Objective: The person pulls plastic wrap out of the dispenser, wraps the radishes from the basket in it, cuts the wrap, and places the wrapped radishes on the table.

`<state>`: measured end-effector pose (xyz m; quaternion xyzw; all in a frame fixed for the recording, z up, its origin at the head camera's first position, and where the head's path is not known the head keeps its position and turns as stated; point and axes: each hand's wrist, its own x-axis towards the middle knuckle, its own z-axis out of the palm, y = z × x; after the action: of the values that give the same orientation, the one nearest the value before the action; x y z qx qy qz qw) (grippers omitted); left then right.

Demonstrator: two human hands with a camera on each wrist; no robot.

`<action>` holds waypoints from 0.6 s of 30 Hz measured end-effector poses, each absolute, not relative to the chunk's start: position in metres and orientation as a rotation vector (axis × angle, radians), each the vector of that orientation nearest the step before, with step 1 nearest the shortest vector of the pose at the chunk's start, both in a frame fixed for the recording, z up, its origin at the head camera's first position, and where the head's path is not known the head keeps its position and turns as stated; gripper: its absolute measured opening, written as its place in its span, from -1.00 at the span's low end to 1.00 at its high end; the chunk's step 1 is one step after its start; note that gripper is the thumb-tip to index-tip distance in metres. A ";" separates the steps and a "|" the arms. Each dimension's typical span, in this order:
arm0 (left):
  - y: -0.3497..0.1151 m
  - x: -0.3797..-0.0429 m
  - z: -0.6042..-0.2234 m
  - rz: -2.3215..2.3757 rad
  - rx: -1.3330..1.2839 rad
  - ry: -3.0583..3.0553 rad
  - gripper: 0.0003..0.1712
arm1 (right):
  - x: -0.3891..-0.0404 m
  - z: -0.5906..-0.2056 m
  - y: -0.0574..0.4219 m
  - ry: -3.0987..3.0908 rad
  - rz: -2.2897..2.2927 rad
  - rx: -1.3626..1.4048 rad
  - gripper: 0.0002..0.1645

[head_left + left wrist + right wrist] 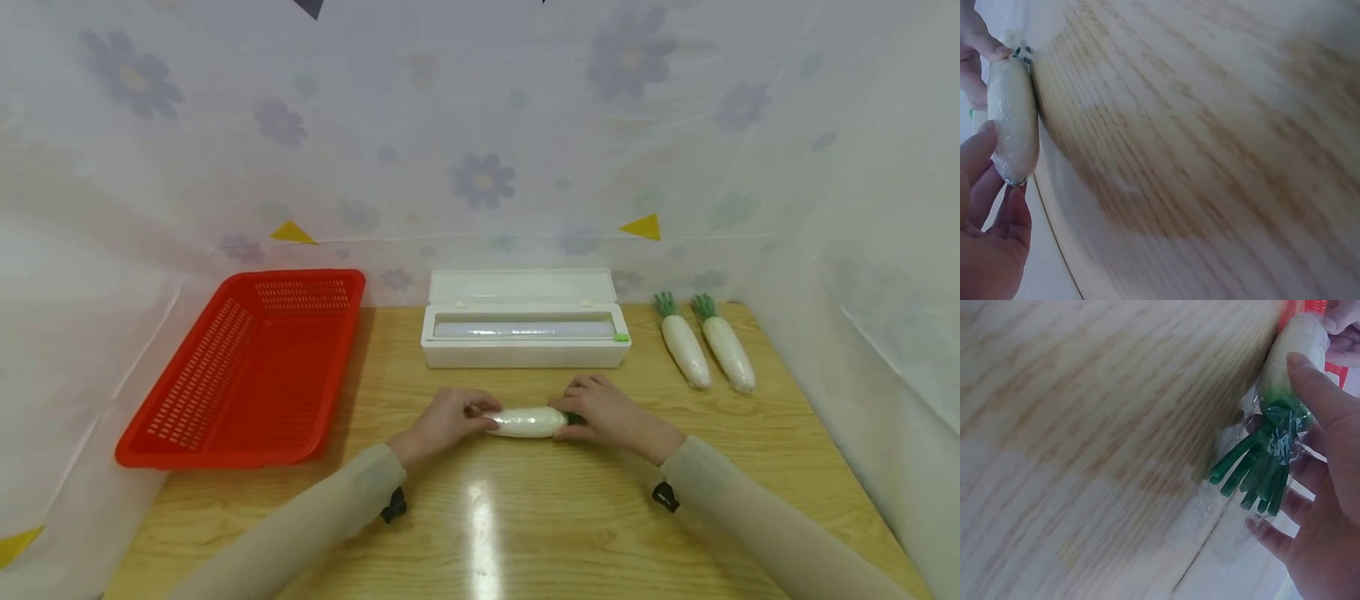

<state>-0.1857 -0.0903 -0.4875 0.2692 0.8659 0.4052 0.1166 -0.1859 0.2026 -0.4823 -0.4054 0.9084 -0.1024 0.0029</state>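
A white radish [527,422] lies crosswise on the wooden table, its surface glossy with clear plastic film. My left hand [448,421] holds its pointed end between thumb and fingers. At the leafy end, my right hand [611,417] grips the radish, with the thumb on the white body in the right wrist view. There, loose film [1213,499] spreads around the green leaf stalks [1266,462]. The left wrist view shows the wrapped radish [1015,119] with both hands on it.
Behind the radish stands a white cling film box [525,357], lid raised, with a film roll [525,330] inside. A red basket [324,417] is at the left. Two more white radishes [684,350] with green tops lie at the back right. Patterned white sheeting surrounds the table.
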 end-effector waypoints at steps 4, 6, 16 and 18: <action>-0.091 -0.185 -0.488 1.165 0.820 2.523 -0.69 | -0.186 -0.482 0.204 2.832 -0.374 -1.232 -0.32; -0.091 -0.184 -0.488 1.148 0.840 2.532 -0.68 | -0.187 -0.482 0.207 2.819 -0.396 -1.218 -0.31; -0.094 -0.183 -0.489 1.073 0.950 2.566 -0.60 | -0.192 -0.472 0.253 2.802 -0.531 -1.118 -0.36; -0.096 -0.185 -0.492 1.092 0.963 2.548 -0.60 | -0.191 -0.470 0.261 2.790 -0.585 -1.061 -0.41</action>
<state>-0.1850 -0.0961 -0.4916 0.3262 0.8637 0.3701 0.1031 -0.1910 0.2611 -0.4700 -0.3483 0.9161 -0.1922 0.0498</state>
